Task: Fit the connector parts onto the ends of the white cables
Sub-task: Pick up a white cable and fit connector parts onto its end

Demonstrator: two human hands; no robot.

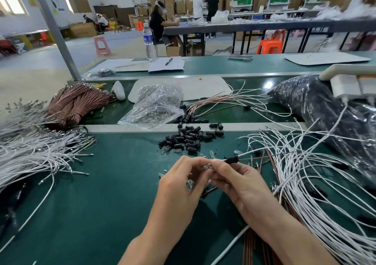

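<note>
Here, at a green-topped table (97,203), a person's left hand (181,183) and right hand (242,183) meet fingertip to fingertip above its near middle. The right hand pinches a small black tubular plastic connector part (232,159) between thumb and forefinger; a thin white cable (247,153) and a brown wire (256,159) run out of its far end towards the right. The left hand, fingers curled, pinches a tiny clear glass bulb (207,165) at the connector part's near end; whether bulb and connector part touch cannot be told. Just beyond the hands lies a heap of loose black connector parts (189,137), with a few clear bulbs at its near edge. A tangle of white cables (301,175) sprawls on the right, a sheaf of white cables with metal tips (30,157) lies on the left, and tied bundles of brown wires (77,104) and a clear plastic bag (156,104) sit farther back.
</note>
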